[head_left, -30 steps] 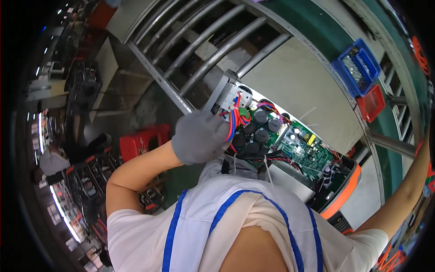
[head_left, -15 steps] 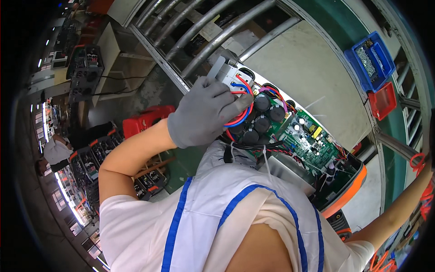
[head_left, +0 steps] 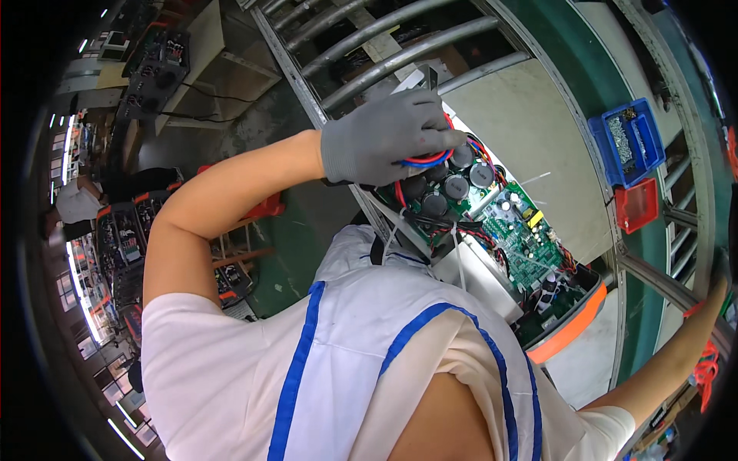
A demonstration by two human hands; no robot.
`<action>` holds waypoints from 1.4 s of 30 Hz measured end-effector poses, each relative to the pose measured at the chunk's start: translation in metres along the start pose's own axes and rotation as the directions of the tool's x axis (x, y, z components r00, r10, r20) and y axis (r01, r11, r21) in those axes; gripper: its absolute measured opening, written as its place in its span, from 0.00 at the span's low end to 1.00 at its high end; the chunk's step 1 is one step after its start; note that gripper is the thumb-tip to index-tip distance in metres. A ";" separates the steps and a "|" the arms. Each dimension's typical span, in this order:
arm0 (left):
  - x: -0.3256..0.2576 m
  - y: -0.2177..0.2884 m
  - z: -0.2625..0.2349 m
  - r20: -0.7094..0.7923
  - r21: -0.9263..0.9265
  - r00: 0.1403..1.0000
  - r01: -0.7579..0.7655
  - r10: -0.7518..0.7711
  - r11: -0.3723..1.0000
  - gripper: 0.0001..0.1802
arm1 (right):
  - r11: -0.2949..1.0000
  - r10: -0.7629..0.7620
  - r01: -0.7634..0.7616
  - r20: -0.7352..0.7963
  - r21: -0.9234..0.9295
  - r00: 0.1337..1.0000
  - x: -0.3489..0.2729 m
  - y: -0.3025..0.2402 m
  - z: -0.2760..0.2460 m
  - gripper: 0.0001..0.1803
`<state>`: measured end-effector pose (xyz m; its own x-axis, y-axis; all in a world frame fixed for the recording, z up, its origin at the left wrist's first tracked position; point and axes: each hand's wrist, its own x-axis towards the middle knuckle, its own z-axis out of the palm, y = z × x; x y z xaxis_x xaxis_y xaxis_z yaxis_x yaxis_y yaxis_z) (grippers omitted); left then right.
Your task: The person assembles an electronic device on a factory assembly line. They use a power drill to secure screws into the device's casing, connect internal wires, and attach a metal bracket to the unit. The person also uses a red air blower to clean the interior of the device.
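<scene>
My left hand (head_left: 392, 140), in a grey glove, is bent over the far left end of an opened electrical unit. Its fingers are closed around thick red and blue wires (head_left: 429, 160), and the fingertips are partly hidden. Beside them stand several black round capacitors (head_left: 457, 187) and a green circuit board (head_left: 516, 230). The unit has an orange-edged end panel (head_left: 573, 326) near my body. My right arm (head_left: 665, 365) stretches far to the right; my right hand (head_left: 721, 270) is dark at the picture's rim, with its fingers unreadable.
The unit lies on a pale board (head_left: 530, 138) by a metal roller conveyor (head_left: 407, 58). To the right sit a blue bin (head_left: 626, 144) of small metal parts and a red tray (head_left: 636, 206). Red coiled cord (head_left: 705, 373) hangs near my right arm. Other units (head_left: 119, 238) stand at left.
My left hand has shifted right and farther over the unit's end, covering the white block there. My right arm remains stretched out, and the view has turned slightly.
</scene>
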<state>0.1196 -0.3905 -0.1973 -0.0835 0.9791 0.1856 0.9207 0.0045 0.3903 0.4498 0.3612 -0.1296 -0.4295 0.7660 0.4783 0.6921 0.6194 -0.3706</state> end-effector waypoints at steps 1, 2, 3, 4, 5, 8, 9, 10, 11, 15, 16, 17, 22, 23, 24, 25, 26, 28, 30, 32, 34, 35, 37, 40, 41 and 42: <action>-0.002 -0.001 0.001 -0.013 -0.038 1.000 0.019 -0.020 0.999 0.32 | 0.982 -0.015 0.014 -0.001 -0.191 1.000 -0.005 -0.014 -0.001 0.27; -0.003 -0.002 0.001 -0.027 -0.070 0.999 0.035 -0.037 0.997 0.32 | 0.918 -0.040 0.031 -0.015 -0.396 0.999 -0.013 -0.032 -0.003 0.27; -0.004 -0.002 0.000 -0.040 -0.107 0.998 0.046 -0.050 0.993 0.32 | 0.818 -0.091 0.054 -0.036 -0.572 0.995 -0.026 -0.055 -0.005 0.27; -0.003 -0.001 -0.002 -0.031 -0.059 0.998 0.059 -0.060 0.997 0.32 | 0.723 -0.179 0.099 -0.048 -0.684 0.983 -0.044 -0.079 -0.009 0.27; -0.001 0.000 -0.004 -0.027 -0.013 0.997 0.070 -0.070 0.997 0.33 | 0.662 -0.283 0.160 -0.046 -0.732 0.958 -0.068 -0.111 -0.011 0.28; 0.009 0.006 -0.003 -0.023 0.182 0.995 0.102 -0.099 0.978 0.38 | 0.907 -0.191 0.055 0.291 0.418 0.938 -0.194 -0.256 0.006 0.21; 0.009 0.009 0.000 -0.072 0.234 0.993 0.109 -0.094 0.966 0.39 | 0.747 -0.599 0.425 0.239 0.512 0.764 -0.224 -0.286 0.024 0.17; 0.006 0.010 0.002 -0.122 0.281 0.987 0.132 -0.101 0.951 0.40 | 0.710 -0.669 0.449 0.322 0.543 0.669 -0.269 -0.353 0.019 0.16; 0.005 0.010 0.000 -0.110 0.277 0.989 0.131 -0.104 0.952 0.43 | 0.663 -0.724 0.431 0.379 0.612 0.577 -0.301 -0.396 0.014 0.15; 0.000 0.010 -0.008 -0.147 0.063 0.985 0.100 -0.090 0.993 0.50 | 0.658 -0.753 0.490 0.482 0.572 0.449 -0.369 -0.482 0.048 0.23; -0.006 0.009 -0.007 -0.179 0.039 0.981 0.079 -0.070 0.996 0.50 | 0.692 -0.722 0.481 0.530 0.539 0.444 -0.376 -0.487 0.062 0.26; -0.016 0.008 -0.005 -0.217 0.017 0.974 0.071 -0.066 0.997 0.51 | 0.750 -0.660 0.368 0.593 0.549 0.461 -0.377 -0.489 0.066 0.26; -0.047 0.005 0.000 -0.224 -0.186 0.967 0.078 -0.120 0.979 0.51 | 0.840 -0.493 0.043 0.727 0.541 0.478 -0.414 -0.499 0.053 0.32; -0.047 0.004 0.000 -0.223 -0.232 0.966 0.078 -0.131 0.970 0.49 | 0.846 -0.453 0.027 0.691 0.533 0.563 -0.423 -0.499 0.061 0.32; -0.048 0.004 0.000 -0.205 -0.222 0.971 0.073 -0.120 0.972 0.49 | 0.851 -0.409 0.011 0.648 0.526 0.642 -0.428 -0.499 0.066 0.31; -0.049 0.003 -0.001 -0.187 -0.209 0.976 0.073 -0.113 0.975 0.48 | 0.853 -0.421 0.075 0.596 0.516 0.684 -0.431 -0.503 0.067 0.29; -0.050 0.002 -0.002 -0.169 -0.195 0.980 0.072 -0.106 0.978 0.47 | 0.854 -0.434 0.138 0.541 0.501 0.721 -0.434 -0.506 0.066 0.28; -0.049 0.002 -0.005 -0.144 -0.153 0.985 0.075 -0.097 0.985 0.48 | 0.848 -0.451 0.223 0.434 0.481 0.780 -0.439 -0.508 0.067 0.24; -0.047 0.003 -0.006 -0.112 -0.185 0.989 0.073 -0.095 0.980 0.49 | 0.838 -0.454 0.268 0.334 0.475 0.826 -0.443 -0.502 0.072 0.21; -0.049 -0.001 -0.002 -0.278 -0.167 0.958 0.021 -0.068 0.986 0.51 | 0.820 -0.475 0.298 0.291 0.488 0.831 -0.440 -0.495 0.081 0.18; -0.049 -0.004 0.004 -0.379 -0.169 0.920 0.033 -0.096 0.985 0.53 | 0.816 -0.498 0.334 0.282 0.472 0.820 -0.438 -0.494 0.082 0.17; -0.049 -0.005 0.006 -0.398 -0.184 0.907 0.070 -0.140 0.980 0.53 | 0.820 -0.511 0.354 0.296 0.450 0.807 -0.435 -0.497 0.078 0.16; -0.046 -0.010 0.017 -0.386 -0.213 0.889 0.173 -0.246 0.962 0.57 | 0.817 -0.526 0.396 0.260 0.419 0.810 -0.435 -0.499 0.074 0.16; -0.042 -0.014 0.022 -0.283 -0.400 0.916 0.157 -0.285 0.903 0.58 | 0.823 -0.488 0.373 0.198 0.428 0.850 -0.440 -0.501 0.078 0.15; -0.040 -0.014 0.021 -0.268 -0.350 0.926 0.162 -0.265 0.923 0.58 | 0.835 -0.446 0.305 0.238 0.458 0.863 -0.443 -0.499 0.081 0.15; -0.040 -0.010 0.018 -0.227 -0.334 0.935 0.186 -0.271 0.924 0.58 | 0.841 -0.405 0.235 0.279 0.486 0.871 -0.446 -0.497 0.084 0.15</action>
<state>0.1202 -0.4263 -0.2249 -0.4142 0.8683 0.2728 0.7078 0.1188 0.6963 0.2492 -0.2740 -0.2256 -0.8157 0.4644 0.3448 0.1992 0.7852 -0.5864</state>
